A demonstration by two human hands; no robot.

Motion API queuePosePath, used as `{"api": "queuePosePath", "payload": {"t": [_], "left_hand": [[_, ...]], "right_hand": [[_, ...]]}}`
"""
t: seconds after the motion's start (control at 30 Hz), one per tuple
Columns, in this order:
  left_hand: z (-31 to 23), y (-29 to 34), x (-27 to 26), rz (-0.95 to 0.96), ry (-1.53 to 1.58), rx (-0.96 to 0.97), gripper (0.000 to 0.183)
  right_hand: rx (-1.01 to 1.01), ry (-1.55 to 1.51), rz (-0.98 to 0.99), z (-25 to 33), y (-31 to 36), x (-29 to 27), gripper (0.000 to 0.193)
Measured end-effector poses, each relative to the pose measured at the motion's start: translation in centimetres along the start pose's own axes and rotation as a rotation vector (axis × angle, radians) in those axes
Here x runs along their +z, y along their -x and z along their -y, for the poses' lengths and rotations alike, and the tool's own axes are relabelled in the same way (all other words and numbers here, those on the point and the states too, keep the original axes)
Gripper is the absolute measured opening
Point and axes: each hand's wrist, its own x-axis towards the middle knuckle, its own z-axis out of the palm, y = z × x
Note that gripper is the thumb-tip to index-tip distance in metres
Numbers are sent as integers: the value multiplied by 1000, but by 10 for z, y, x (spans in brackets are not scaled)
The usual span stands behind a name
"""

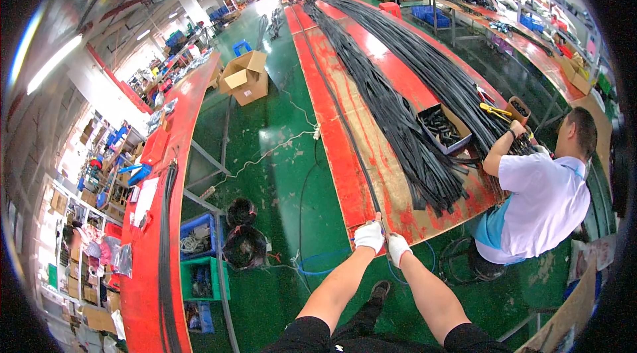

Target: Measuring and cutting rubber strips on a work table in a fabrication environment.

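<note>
Both my hands are at the near edge of a long red-topped table [332, 164], in white gloves with bare fingertips. My left hand [369, 236] is closed around the near end of a long black strip [359, 155], which runs away along the table's left side. Close beside it, my right hand [398, 247] is closed too; a small thing between the hands is too little to make out. Ahead and to the right lies a thick bundle of black strips [378, 97], its loose ends fanned toward me.
At right, a person in a light shirt [551, 187] works at the table, near a box of black pieces [458, 144], yellow-handled pliers [494, 111] and a second strip bundle [424, 48]. A red bench [142, 263] stands left, with green and blue crates [203, 280] and an open carton [247, 81] nearby.
</note>
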Motion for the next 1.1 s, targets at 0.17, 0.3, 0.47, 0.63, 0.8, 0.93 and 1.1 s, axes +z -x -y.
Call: {"api": "queuePosePath", "payload": {"t": [0.17,0.3,0.47,0.63,0.8,0.93,1.1], "left_hand": [[-1,2,7,-30,-32,-9,69],[2,-4,7,-45,-34,0,69],[-3,2,-3,-31,-35,-6,73],[5,-1,-16,-17,-35,16,72],[24,2,-1,-13,-31,-59,77],[14,-3,-4,-35,-33,-15,66],[23,-5,-6,-60,-38,-2,63]], "right_hand": [[-76,111,-20,-8,-11,-3,22],[-228,219,-89,-18,-27,-3,25],[-271,186,-150,-46,-32,-3,30],[-157,283,-115,-26,-31,5,33],[-270,333,-167,-38,12,26,32],[-187,185,-101,-31,-9,17,24],[-203,84,-128,-48,-30,24,25]]}}
